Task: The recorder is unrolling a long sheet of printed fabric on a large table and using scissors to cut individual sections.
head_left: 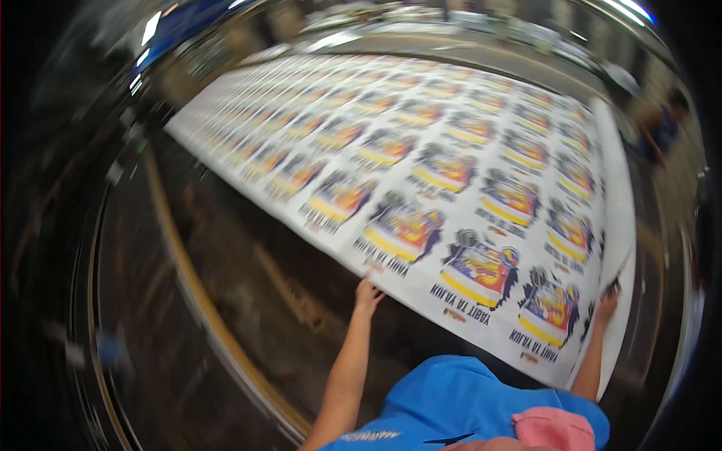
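Dark surface [218, 233] at frame left bordered the printed sheet [421, 177], likely limp, best edge-held, where my left hand [368, 295] touched, grip unclear; right hand [605, 306] clasped a dark tool [614, 286].

Bright white strip lights [151, 28] shine beyond the far left corner of the long dark table [645, 323]; past its right edge lies probably brownish floor [683, 194], blurred.

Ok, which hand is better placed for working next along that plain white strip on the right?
Probably the right hand: it's over the plain white strip, while the left hand is at the near edge of the white, colourfully printed sheet.
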`<control>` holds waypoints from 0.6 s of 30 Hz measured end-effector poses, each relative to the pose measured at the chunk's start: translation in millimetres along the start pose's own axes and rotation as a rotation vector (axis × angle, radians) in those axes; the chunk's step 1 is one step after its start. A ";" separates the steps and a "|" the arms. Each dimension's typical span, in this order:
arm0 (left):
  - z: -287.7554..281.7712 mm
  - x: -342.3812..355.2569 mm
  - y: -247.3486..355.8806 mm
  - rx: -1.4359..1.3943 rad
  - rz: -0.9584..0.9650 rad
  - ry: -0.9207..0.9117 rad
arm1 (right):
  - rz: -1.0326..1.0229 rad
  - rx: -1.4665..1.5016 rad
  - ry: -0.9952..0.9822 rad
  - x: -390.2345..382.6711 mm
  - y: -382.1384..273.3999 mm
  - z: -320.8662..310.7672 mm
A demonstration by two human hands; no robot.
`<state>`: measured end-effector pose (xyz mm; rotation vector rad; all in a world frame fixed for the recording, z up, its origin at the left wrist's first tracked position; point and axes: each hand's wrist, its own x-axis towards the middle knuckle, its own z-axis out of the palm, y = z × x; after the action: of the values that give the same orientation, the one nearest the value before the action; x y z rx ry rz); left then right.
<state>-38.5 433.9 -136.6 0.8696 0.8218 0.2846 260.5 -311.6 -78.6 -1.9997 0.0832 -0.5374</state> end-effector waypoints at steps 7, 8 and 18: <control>-41.3 82.1 87.6 0.238 -0.111 0.125 | -0.025 0.149 -0.204 -161.0 -105.4 255.7; -48.8 83.5 86.9 0.279 -0.118 0.169 | -0.029 0.072 -0.315 -178.3 -141.0 282.3; -138.6 130.8 120.8 0.035 -0.233 0.053 | -0.070 0.186 -0.578 -235.4 -329.8 514.1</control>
<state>-42.0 657.9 -163.1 0.7927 0.9701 0.0895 201.7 340.3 -69.3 -1.9056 -0.3787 0.0066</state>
